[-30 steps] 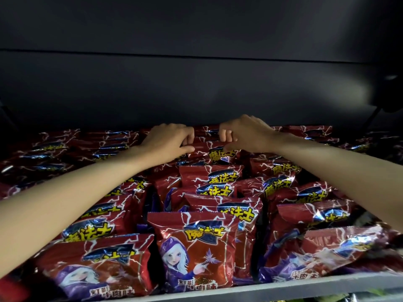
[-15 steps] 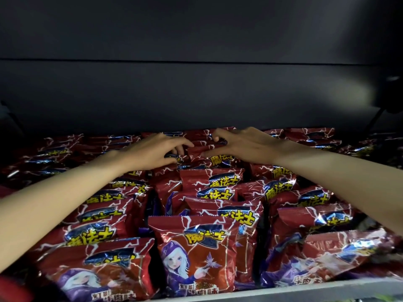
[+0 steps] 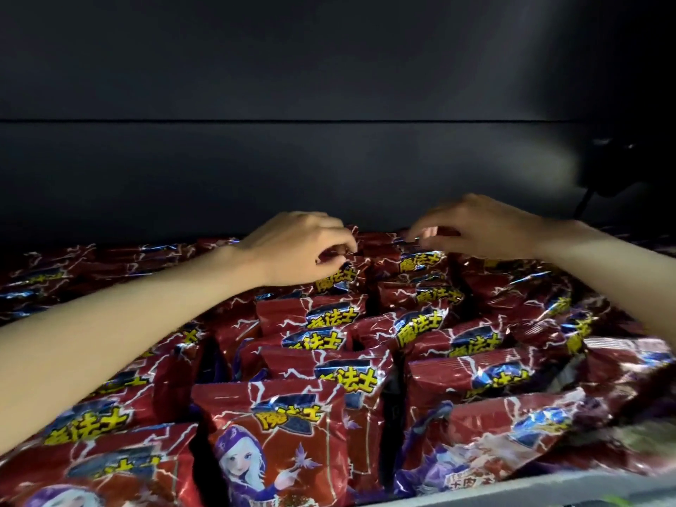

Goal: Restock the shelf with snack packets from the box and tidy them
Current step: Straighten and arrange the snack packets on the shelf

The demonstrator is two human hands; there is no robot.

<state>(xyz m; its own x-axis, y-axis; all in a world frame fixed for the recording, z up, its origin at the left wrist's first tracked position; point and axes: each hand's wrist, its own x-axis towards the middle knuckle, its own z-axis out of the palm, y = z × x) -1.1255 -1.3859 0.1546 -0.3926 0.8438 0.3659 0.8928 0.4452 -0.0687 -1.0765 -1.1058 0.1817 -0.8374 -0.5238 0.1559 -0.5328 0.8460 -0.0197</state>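
Several rows of red snack packets [image 3: 278, 444] with yellow lettering stand packed on the shelf [image 3: 512, 492]. Both my arms reach over them to the back row. My left hand [image 3: 300, 247] has its fingers curled and pinches the top edge of a back packet [image 3: 338, 278] in the middle row. A little to the right, my right hand [image 3: 483, 228] curls its fingertips round the top of another back packet [image 3: 420, 263]. The two hands are about a hand's width apart. The box is not in view.
A dark back panel [image 3: 329, 170] rises right behind the last row. A dark fitting with a cable [image 3: 614, 173] hangs at the upper right. Packets at the right [image 3: 530, 429] lean over and lie unevenly.
Both hands have moved apart and slightly toward the back. Their fingers, spread over the packets half a second ago, have curled onto packet tops again. The view has come closer.
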